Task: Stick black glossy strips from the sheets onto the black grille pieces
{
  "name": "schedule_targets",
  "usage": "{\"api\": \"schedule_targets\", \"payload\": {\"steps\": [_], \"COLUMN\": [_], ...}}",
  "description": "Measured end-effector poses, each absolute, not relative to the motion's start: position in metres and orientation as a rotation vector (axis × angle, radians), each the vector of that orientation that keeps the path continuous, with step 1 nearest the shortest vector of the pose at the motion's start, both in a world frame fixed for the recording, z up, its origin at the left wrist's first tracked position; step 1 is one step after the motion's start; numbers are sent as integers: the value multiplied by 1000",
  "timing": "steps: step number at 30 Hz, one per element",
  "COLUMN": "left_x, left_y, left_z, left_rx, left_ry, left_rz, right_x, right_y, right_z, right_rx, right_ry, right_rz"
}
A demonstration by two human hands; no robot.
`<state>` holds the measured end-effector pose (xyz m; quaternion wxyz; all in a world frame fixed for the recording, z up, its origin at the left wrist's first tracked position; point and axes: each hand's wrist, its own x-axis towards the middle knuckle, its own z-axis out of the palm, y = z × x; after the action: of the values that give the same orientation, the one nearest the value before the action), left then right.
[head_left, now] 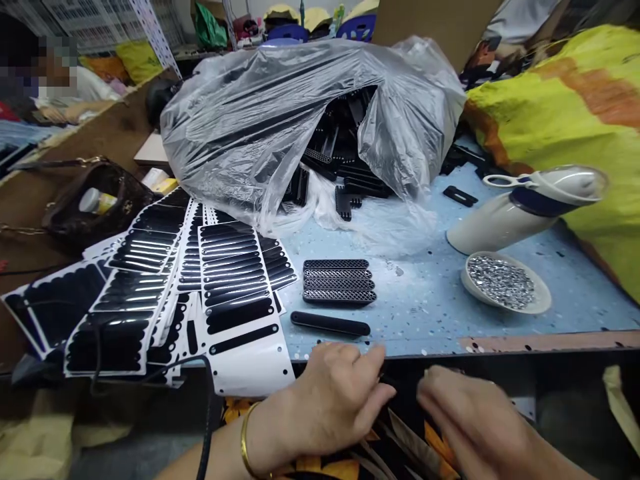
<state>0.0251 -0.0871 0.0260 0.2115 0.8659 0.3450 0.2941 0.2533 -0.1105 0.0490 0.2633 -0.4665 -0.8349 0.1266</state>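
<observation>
My left hand (345,393), with a gold bangle at the wrist, is over my lap at the table's front edge. Its thumb and fingers are bent towards each other; whether anything dark is between them cannot be made out. To its right, my right hand (470,413) is blurred, its fingers together, and what it may hold is hidden. Just beyond my left hand lies a single black strip (330,324). Behind that strip sits a small stack of black perforated strips (339,281). Sheets of black stickers (237,280) are spread to the left.
A clear plastic bag (250,120) full of black parts fills the table's back. On the right are a bowl of small metal pieces (505,283), a white bottle (500,223) and a yellow sack (575,133). A brown handbag (125,193) sits left. A person is at the far left.
</observation>
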Motion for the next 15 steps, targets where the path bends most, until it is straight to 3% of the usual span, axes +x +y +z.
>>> {"api": "schedule_targets", "payload": {"steps": [4, 10, 15], "left_x": [24, 34, 41], "left_y": [-90, -96, -97], "left_z": [26, 22, 13], "left_rx": [2252, 1283, 1700], "left_ry": [785, 1050, 1017], "left_rz": [716, 651, 917], "right_x": [236, 223, 197], "right_y": [-118, -109, -117], "right_z": [53, 19, 19], "right_rx": [-1177, -1291, -1241], "right_ry": [-2239, -1744, -1585], "right_rz": [412, 545, 787]}}
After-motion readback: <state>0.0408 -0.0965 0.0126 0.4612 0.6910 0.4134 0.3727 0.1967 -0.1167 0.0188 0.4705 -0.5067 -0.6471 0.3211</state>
